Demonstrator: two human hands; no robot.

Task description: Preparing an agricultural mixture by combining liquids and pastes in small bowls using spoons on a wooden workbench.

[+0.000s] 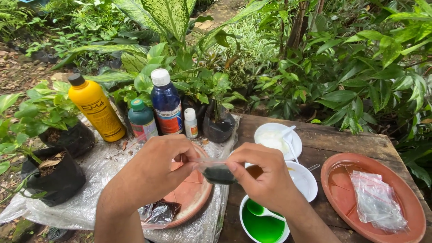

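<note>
Both hands, left hand [155, 168] and right hand [265, 173], pinch a small clear bag [218, 172] of dark matter between them at frame centre. Its contents are hard to make out. Fingers hide the bag's corners. At five o'clock, a green-liquid bowl [263, 225] is cut off by the edge.

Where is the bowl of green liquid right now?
In the head view, the bowl of green liquid sits at the bottom centre on the wooden table, just below the right hand.
</note>
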